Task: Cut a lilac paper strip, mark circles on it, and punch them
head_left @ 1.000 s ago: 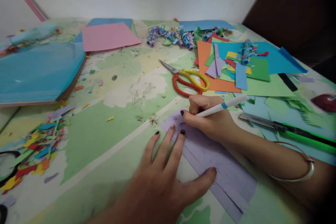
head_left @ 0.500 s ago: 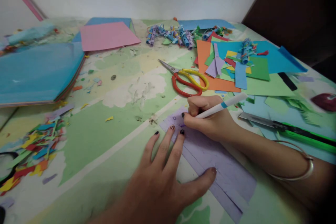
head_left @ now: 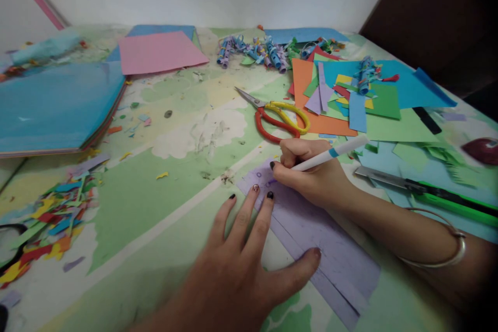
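A strip of purple paper (head_left: 311, 231) lies slantwise on the table, with a crease or cut line along its lower side. My left hand (head_left: 245, 254) is spread with fingers apart, its fingertips and thumb resting on the paper's near edge. My right hand (head_left: 311, 171) grips a white marker pen (head_left: 330, 154) with a blue band, and its side rests on the paper. The pen's tip is hidden behind my fingers. Small purple marks show on the paper at its far end, beside the tips of my left fingers.
Red and yellow-handled scissors (head_left: 278, 116) lie beyond my right hand. A green box cutter (head_left: 436, 194) with its blade out lies right of my forearm. Coloured paper scraps (head_left: 58, 218) pile at left, near blue sheets (head_left: 58, 106). Rolled paper pieces (head_left: 252, 52) sit at the back.
My right hand and the pen have shifted very slightly, and a little more purple mark shows by the fingertips. My left hand stays in place.
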`<state>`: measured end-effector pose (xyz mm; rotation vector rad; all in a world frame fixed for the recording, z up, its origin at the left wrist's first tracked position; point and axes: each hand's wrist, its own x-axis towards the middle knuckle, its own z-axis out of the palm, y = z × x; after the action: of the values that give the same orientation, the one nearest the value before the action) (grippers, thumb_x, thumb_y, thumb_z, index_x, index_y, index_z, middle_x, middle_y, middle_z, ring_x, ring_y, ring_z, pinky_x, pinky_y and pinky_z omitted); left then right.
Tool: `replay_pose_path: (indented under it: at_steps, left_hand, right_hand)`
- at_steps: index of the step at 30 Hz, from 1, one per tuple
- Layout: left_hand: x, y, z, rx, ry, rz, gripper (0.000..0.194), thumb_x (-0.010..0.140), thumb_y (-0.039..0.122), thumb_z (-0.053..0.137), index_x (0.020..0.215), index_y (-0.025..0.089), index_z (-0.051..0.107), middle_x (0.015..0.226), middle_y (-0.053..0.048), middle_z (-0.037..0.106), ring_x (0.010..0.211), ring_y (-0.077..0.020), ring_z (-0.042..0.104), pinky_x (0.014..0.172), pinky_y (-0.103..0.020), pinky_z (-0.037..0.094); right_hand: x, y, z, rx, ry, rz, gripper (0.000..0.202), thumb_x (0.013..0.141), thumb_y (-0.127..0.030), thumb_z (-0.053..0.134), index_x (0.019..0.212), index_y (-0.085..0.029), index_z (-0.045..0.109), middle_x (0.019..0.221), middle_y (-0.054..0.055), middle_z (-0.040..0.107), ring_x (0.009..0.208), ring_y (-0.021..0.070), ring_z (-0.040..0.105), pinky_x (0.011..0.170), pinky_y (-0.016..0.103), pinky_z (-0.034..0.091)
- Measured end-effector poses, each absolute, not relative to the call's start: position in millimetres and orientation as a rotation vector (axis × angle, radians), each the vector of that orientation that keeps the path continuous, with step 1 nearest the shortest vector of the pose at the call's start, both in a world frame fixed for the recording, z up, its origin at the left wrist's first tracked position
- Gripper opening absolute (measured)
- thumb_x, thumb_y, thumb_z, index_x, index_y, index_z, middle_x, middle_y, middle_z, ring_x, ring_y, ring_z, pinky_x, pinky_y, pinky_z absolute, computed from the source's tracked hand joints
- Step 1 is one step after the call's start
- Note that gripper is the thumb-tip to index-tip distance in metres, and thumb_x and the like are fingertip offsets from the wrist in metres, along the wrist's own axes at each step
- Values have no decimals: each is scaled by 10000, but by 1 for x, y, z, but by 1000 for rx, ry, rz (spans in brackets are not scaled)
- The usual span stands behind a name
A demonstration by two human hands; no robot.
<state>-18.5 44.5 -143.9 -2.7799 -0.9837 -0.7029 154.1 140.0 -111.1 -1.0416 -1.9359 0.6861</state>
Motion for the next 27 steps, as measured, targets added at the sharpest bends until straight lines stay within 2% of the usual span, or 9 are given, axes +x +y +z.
replay_pose_path:
  at_steps: [10,19,27]
  left_hand:
    - [-18,45,-144,-2778,-996,-715,537,854,301,569,1346,415,387,1343,-176,433,1283,-421,373,917,-620,366]
    - [-19,45,-144,-2769,-1004,-699,597,829,322,604,1363,414,353,1353,-149,433,1293,-399,360,938,-606,362]
    - [-19,44,-144,-2786,-990,-717,537,844,323,569,1344,402,392,1345,-166,430,1292,-415,350,921,-621,362]
  right_hand:
    - [154,140,-111,-1048,-1975,688,360,670,-42,581,522,-176,282,491,-81,285,467,39,259,430,204,202]
    - [154,139,-110,-1027,-1962,736,359,638,-18,544,527,-182,245,499,-82,235,474,41,224,426,214,180]
    - [155,140,-111,-1049,-1949,660,362,652,-11,565,530,-179,268,487,-86,269,471,38,245,433,216,195]
